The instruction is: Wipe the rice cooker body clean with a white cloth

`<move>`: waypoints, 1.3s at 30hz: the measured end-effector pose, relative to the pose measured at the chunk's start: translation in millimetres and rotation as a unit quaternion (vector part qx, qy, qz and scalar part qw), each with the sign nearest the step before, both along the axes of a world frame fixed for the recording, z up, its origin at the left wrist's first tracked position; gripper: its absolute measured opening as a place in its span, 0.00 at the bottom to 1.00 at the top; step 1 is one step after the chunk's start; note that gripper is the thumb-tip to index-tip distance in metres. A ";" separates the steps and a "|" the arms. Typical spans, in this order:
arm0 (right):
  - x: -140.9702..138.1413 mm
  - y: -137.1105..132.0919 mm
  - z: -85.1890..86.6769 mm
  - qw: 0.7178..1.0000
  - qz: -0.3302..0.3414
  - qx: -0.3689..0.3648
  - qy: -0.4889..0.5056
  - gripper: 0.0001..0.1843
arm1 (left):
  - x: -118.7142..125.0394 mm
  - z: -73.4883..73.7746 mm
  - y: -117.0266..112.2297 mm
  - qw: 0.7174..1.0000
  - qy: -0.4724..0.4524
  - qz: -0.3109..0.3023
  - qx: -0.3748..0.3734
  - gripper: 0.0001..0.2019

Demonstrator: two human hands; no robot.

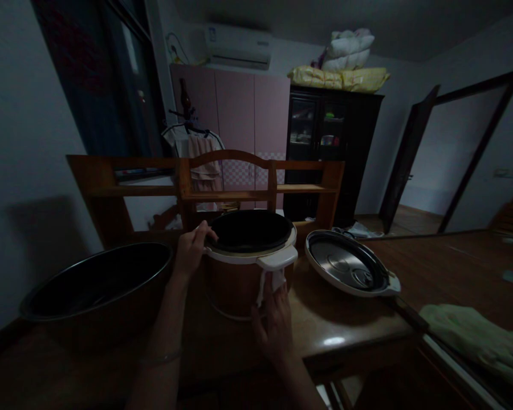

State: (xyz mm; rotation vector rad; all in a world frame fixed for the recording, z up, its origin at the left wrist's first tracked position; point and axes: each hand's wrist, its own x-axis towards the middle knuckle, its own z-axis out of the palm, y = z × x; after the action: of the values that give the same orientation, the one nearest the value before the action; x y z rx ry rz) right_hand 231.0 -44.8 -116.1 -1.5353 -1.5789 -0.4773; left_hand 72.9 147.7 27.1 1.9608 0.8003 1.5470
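Note:
A round cooker (235, 282), like a rice cooker, stands on the table, with a white rim, a white side handle and a dark inside. My left hand (192, 246) grips its rim on the left, fingertips curled over the edge. Under the handle, my right hand (276, 319) presses a crumpled white cloth (275, 279), perhaps a tissue, against the cooker's outer wall. To the right lies the cooker's lid (340, 263), its shiny metal underside facing up. A large dark pot (98, 279) sits to the left of my left forearm.
The wooden table (320, 324) has a shelf rack (228, 195) along its back. Light green fabric (474, 336) lies at lower right. Farther off stand a pink wardrobe (235, 108), a dark cabinet (354, 131) and an open door (410, 154). The room is dim.

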 end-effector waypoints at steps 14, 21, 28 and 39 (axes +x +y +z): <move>2.1 3.0 -5.0 0.995 -0.014 0.040 0.086 0.31 | 10.3 -4.9 -5.0 0.997 -0.039 0.047 0.057 0.27; 2.7 4.5 -6.4 0.990 -0.007 0.044 0.135 0.33 | 10.8 -1.9 -8.7 0.996 -0.040 0.046 0.061 0.28; -2.0 -6.0 6.4 0.998 0.052 -0.019 0.005 0.38 | 10.3 -3.3 -7.3 0.997 -0.033 0.052 0.052 0.28; -2.4 -4.7 6.6 0.998 0.039 -0.007 -0.038 0.32 | 10.9 -1.2 -10.4 0.996 -0.051 0.040 0.062 0.28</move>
State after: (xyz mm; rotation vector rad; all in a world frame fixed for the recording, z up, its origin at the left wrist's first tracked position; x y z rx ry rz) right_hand 228.5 -49.4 -109.5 -1.4747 -1.6971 -0.4882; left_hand 83.8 137.3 25.8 1.9397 0.7657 1.7679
